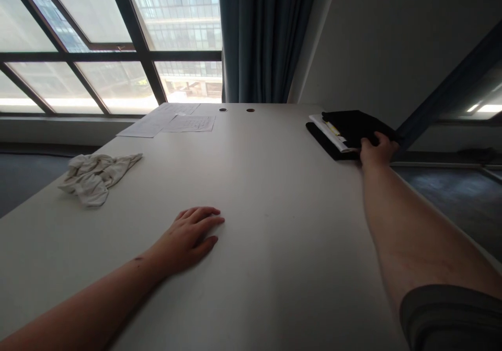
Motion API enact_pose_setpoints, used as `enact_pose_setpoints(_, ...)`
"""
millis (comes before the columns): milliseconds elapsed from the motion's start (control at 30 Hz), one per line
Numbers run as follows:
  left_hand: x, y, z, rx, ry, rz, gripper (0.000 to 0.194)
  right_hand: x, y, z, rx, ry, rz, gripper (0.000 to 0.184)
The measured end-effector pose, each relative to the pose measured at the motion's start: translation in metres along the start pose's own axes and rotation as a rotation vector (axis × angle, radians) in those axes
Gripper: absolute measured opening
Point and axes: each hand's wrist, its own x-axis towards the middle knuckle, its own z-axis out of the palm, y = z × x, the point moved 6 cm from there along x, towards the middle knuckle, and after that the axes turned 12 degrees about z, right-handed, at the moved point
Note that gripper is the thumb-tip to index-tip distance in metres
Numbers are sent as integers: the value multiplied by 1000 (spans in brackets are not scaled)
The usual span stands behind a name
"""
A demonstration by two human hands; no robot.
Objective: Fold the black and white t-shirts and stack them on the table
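Observation:
My right hand (377, 149) grips the near right corner of a black folder (351, 123) at the table's right edge. Its fingers lie over the top cover; the thumb side is at the near edge. White papers (328, 134) with a bit of yellow stick out between the folder's covers on the left side. My left hand (192, 236) rests palm down on the white table (251, 183), fingers stretched out and holding nothing. A crumpled whitish cloth (96, 178) lies beyond it to the left.
Several printed sheets (152, 121) lie at the table's far left corner. Two round holes, one of them a cable hole (250, 110), sit near the far edge. Behind are windows (188, 76) and a dark blue curtain (262, 42); a wall (392, 37) stands at right.

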Motion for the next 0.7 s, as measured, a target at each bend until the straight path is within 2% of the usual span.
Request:
enact_pose_setpoints(67,0,2,-1,-3,5,7,41,-15,-5,-3,-96,0,21,56)
enact_pose_setpoints(133,0,6,-3,-12,6,23,41,-30,-10,1,-206,-83,9,60)
enact_pose_setpoints(233,0,6,-6,-22,5,39,40,-49,-7,10,-308,-213,34,75)
enact_pose_setpoints(300,-2,-6,-9,3,36,7,39,-61,-6,13,-318,-259,-7,85)
enact_pose_setpoints(367,-5,-31,-15,72,97,-81,39,-74,-8,13,-334,-312,-72,87)
enact_pose_setpoints(433,-13,-67,-26,168,156,-233,41,-91,-10,11,-380,-375,-138,78)
enact_pose_setpoints(500,-27,-110,-43,245,202,-448,45,-111,-13,8,-420,-440,-221,62)
enact_pose_setpoints(600,-64,-164,-79,281,293,-824,53,-141,-16,1,-428,-506,-328,45)
enact_pose_setpoints(633,-76,-175,-90,251,315,-876,52,-151,-16,-2,-425,-518,-349,43)
enact_pose_setpoints(700,-87,-185,-107,148,268,-788,44,-168,-16,-7,-425,-535,-383,44)
